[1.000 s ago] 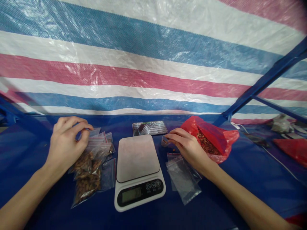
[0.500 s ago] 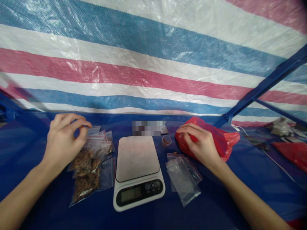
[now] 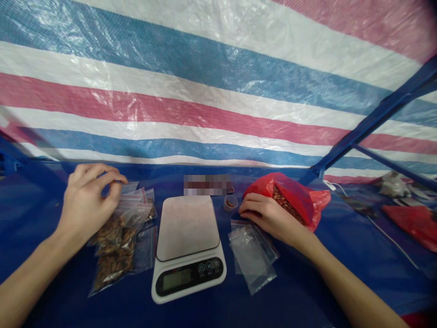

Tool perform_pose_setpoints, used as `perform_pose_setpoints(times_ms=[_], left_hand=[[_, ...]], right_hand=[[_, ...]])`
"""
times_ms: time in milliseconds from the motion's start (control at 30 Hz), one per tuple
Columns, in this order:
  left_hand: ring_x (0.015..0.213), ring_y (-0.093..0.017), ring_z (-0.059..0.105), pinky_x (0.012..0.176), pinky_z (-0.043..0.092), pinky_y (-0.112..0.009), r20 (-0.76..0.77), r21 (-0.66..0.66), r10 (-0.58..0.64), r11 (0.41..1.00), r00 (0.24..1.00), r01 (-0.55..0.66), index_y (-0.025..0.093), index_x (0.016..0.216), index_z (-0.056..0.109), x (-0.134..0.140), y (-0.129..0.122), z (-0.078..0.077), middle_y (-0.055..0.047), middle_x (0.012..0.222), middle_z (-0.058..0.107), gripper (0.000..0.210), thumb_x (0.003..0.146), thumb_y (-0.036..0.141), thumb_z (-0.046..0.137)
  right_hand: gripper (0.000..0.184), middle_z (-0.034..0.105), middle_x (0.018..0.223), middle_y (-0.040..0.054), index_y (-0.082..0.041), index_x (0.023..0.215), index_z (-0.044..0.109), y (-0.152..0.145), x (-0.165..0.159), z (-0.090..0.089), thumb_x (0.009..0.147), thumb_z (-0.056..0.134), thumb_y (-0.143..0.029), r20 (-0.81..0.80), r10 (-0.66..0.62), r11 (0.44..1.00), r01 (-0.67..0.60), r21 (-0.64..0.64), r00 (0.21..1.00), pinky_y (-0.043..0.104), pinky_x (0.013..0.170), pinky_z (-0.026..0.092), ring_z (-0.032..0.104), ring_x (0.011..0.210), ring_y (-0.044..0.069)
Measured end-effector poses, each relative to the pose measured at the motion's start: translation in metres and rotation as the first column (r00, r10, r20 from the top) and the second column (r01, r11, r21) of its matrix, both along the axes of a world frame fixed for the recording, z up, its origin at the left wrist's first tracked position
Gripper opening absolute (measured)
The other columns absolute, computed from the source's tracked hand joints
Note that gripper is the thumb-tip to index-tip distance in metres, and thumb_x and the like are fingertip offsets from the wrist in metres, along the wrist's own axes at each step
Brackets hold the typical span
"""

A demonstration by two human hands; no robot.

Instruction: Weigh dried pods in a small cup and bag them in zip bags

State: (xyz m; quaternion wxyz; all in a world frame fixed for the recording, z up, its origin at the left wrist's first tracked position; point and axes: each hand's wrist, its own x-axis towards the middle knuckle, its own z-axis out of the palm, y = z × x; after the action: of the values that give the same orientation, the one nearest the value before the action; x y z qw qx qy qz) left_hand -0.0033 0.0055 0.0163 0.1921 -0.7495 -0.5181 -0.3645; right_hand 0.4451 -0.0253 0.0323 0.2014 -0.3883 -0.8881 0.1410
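My left hand (image 3: 90,200) hovers by the filled zip bags (image 3: 118,255), its fingers loosely curled and nothing visible in them. These clear bags hold brown, nut-like pieces. My right hand (image 3: 268,216) is lowered between the red plastic bag (image 3: 257,184) and the flat, clear zip bags (image 3: 254,259). Its fingers are bent together, and the fingertips hide whatever they may hold. Brown pieces (image 3: 285,200) show in the red bag's opening. In the middle, a white digital scale (image 3: 189,228) has a bare plate. A small clear cup (image 3: 230,203) with brown bits stands just left of my right fingertips.
A blurred-out flat item (image 3: 209,185) lies behind the scale. Blue metal posts (image 3: 372,125) and a striped plastic sheet (image 3: 205,105) bound the blue table surface. At far right are another red bag (image 3: 413,223) and a white cable (image 3: 392,241).
My right hand has moved down and toward me from the red bag, uncovering its opening. A small brown piece by the zip bags is now hidden by that hand. My left hand has hardly moved.
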Motion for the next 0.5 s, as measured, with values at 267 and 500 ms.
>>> perform_pose_setpoints(times_ms=[267,500], left_hand=[[0.097,-0.029,0.062,0.092,0.046,-0.048,0.001,0.000,0.001,1.000,1.000,-0.001,0.023,0.082,0.071,0.000,0.002,-0.001,-0.007,0.093,0.072,0.028,0.098,0.026,0.048],[0.098,-0.029,0.063,0.094,0.046,-0.049,0.019,-0.012,0.008,1.000,1.000,-0.008,0.023,0.082,0.071,0.001,0.002,-0.002,-0.007,0.093,0.072,0.030,0.098,0.029,0.047]], right_hand=[[0.007,0.081,0.092,0.0024,-0.023,0.095,0.079,-0.001,-0.023,-0.009,0.094,0.073,-0.018,-0.415,-0.209,0.970,0.240,0.024,0.885,0.028,0.077,0.058,0.076,0.083,0.018],[0.029,0.079,0.085,0.0025,-0.021,0.086,0.076,0.008,0.003,0.010,0.090,0.051,-0.006,-0.441,-0.273,0.872,0.413,0.261,0.855,0.029,0.077,0.055,0.074,0.079,0.018]])
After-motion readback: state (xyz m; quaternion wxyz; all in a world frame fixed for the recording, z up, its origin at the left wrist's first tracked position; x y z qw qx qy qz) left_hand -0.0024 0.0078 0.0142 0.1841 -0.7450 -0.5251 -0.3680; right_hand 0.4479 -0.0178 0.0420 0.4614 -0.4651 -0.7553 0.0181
